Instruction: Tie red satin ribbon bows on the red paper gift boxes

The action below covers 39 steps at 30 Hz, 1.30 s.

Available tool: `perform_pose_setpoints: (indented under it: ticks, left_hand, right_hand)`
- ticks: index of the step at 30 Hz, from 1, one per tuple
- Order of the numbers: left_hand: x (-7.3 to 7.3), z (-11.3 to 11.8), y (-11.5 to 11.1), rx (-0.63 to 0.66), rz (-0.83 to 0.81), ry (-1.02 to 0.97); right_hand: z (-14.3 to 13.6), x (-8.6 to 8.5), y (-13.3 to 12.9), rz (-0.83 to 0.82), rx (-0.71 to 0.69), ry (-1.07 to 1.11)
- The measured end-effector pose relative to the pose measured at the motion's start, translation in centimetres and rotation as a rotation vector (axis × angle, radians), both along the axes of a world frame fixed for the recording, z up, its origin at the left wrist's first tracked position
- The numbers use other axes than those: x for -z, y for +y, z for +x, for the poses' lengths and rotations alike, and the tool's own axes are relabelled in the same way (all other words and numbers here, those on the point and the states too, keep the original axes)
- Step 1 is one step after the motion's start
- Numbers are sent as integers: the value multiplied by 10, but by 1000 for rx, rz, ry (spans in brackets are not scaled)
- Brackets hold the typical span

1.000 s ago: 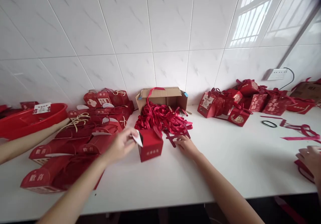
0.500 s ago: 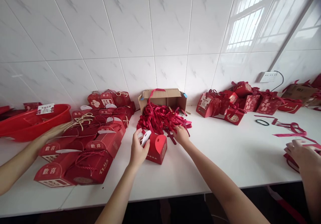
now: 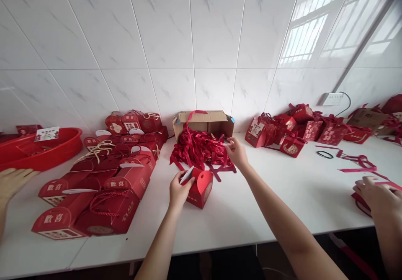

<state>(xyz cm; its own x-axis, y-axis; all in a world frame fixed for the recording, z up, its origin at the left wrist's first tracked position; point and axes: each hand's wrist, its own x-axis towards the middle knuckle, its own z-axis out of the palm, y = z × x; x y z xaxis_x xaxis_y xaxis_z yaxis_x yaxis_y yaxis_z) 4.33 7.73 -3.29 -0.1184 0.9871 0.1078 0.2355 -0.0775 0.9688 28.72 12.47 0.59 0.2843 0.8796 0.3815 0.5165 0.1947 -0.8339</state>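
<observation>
My left hand (image 3: 180, 192) is closed on the white inner flap of a small red gift box (image 3: 201, 192), which stands upright on the table with its top open. Over the right edge of a heap of dark red ribbons (image 3: 201, 146), my right hand (image 3: 237, 152) has thumb and fingers pinched together. A small greyish bit shows at those fingertips, too small to name. The ribbons spill from an open cardboard box (image 3: 204, 116) against the wall.
Rows of red gift boxes (image 3: 106, 209) and a red plastic basin (image 3: 67, 154) stand left. Ribbon-tied boxes (image 3: 292, 144) and a black ring (image 3: 325, 154) lie right. One person's hand (image 3: 15, 181) is at far left; another hand (image 3: 375, 196) holds a red item at right.
My right hand has risen from the front of the ribbon heap to its right side, its fingers now pinched. The gift box is turned slightly. The other person's left-side hand has drawn back.
</observation>
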Motion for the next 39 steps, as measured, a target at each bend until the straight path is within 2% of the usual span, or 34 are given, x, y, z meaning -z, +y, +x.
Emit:
perform_pose_setpoints:
  ticks: [4, 8, 10, 14, 16, 18, 21, 23, 26, 29, 32, 39]
  left_hand:
    - [-5, -5, -11, 42, 5, -15]
    - [-6, -11, -25, 54, 11, -5]
    - [-6, -13, -29, 50, 45, 30]
    - [-6, -16, -36, 9, 187, 122]
    - [-12, -19, -40, -34, 314, 186]
    - [-20, -25, -43, -47, 445, 271]
    - [-33, -33, -46, -20, 565, 414]
    - [-35, -35, -46, 23, 585, 506]
    - [-28, -29, -44, 103, 548, 622]
    - [-16, -18, -41, 135, 504, 695]
    - [-8, -12, -38, 122, 490, 725]
    - [-7, -12, -36, 117, 521, 712]
  right_hand:
    - [14, -35, -21, 106, -176, 241]
    - [21, -56, -54, 236, -269, 449]
    - [24, -65, -73, 373, -240, 554]
    - [37, -87, -109, 689, 18, 577]
    - [47, -97, -124, 726, 70, 583]
    - [55, -102, -136, 629, 16, 607]
    - [54, -94, -146, 326, -163, 649]
    - [43, -78, -147, 76, -277, 652]
    - [12, -47, -143, -248, -374, 591]
    - [-20, -23, -138, -348, -340, 498]
    - [-40, -10, -137, -408, -344, 481]
    - [-46, 1, -135, -514, -331, 560]
